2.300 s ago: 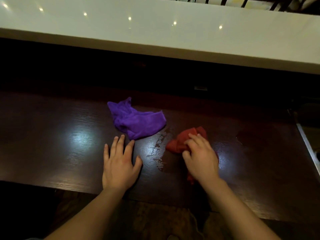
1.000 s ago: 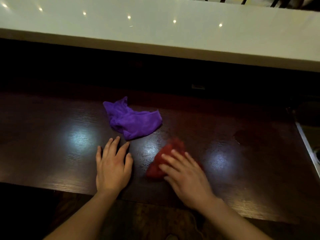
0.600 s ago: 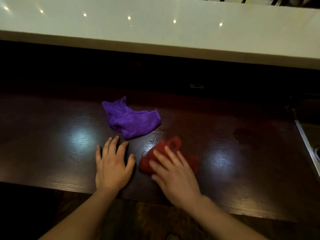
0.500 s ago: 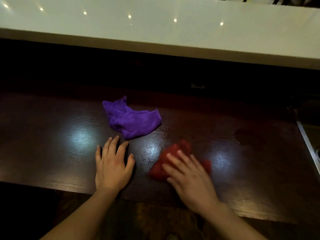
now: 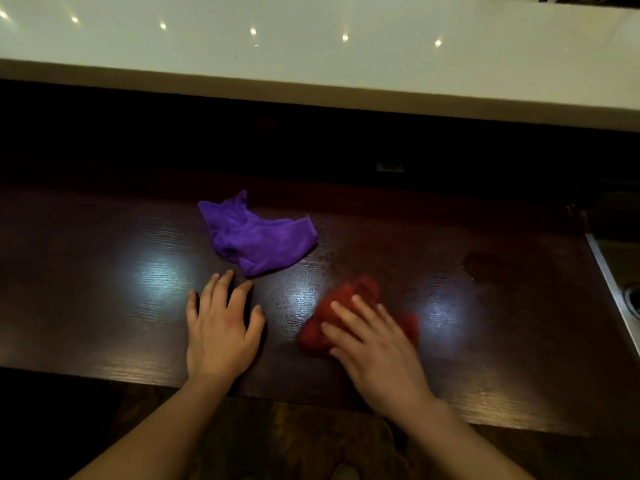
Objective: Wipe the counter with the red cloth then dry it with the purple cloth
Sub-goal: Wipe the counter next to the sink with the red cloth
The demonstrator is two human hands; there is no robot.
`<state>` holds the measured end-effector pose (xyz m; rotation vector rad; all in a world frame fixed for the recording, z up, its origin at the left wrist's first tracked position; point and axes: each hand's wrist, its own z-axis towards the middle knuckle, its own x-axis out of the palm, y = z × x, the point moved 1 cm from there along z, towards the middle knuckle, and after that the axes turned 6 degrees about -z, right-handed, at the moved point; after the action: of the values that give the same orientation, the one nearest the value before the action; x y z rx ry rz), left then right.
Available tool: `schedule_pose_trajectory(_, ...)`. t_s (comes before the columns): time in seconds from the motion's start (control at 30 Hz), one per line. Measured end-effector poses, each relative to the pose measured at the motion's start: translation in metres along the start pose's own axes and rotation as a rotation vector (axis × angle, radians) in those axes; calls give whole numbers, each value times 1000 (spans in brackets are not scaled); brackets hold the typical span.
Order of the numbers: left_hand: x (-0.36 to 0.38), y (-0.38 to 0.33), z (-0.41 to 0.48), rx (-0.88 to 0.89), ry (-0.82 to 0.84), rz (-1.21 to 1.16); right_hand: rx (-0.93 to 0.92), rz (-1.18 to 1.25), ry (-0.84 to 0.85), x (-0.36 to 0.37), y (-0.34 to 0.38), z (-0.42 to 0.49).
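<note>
A crumpled red cloth (image 5: pixel 332 313) lies on the dark wooden counter (image 5: pixel 104 289), pressed down under my right hand (image 5: pixel 374 351), whose fingers are spread over it; hand and cloth are motion-blurred. The purple cloth (image 5: pixel 258 237) sits bunched on the counter behind and to the left, untouched. My left hand (image 5: pixel 220 327) rests flat on the counter with fingers apart, just in front of the purple cloth, holding nothing.
A dark round mark (image 5: pixel 485 265) shows on the counter at the right. A metal strip and sink edge (image 5: pixel 613 292) border the counter's right end. A raised white ledge (image 5: pixel 311 53) runs along the back, above a dark recess.
My right hand has swept the red cloth left across the wet smear, then back toward the right. The smear near the purple cloth is gone. My left hand stayed planted.
</note>
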<state>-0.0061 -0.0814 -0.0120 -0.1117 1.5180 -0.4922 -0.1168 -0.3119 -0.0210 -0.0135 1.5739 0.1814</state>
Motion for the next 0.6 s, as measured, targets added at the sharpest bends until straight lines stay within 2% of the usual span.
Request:
schedule_pose_trajectory(0.07, -1, -1, 0, -3, 3, -3, 190, -23, -43, -8, -42, 7)
schedule_pose_trajectory(0.17, -4, -4, -1, -13, 20, -7, 491, 16, -18, -19, -75, 30)
schedule_pose_trajectory(0.23, -5, -7, -1, -20, 31, -10, 486, -7, -24, -19, -68, 24)
schedule_pose_trajectory(0.33, -5, -4, 0, -18, 26, -10, 314, -2, -53, -15, -45, -23)
schedule_pose_trajectory(0.4, -3, -4, 1, 1, 18, -11, 268, -6, -13, -14, -48, -58)
schedule_pose_trajectory(0.47, -2, -5, 2, 5, 15, -5, 371, -14, -35, -19, -74, -70)
schedule_pose_trajectory(0.6, -5, -9, 2, -14, 44, 19, 722, 21, -79, -31, -122, -48)
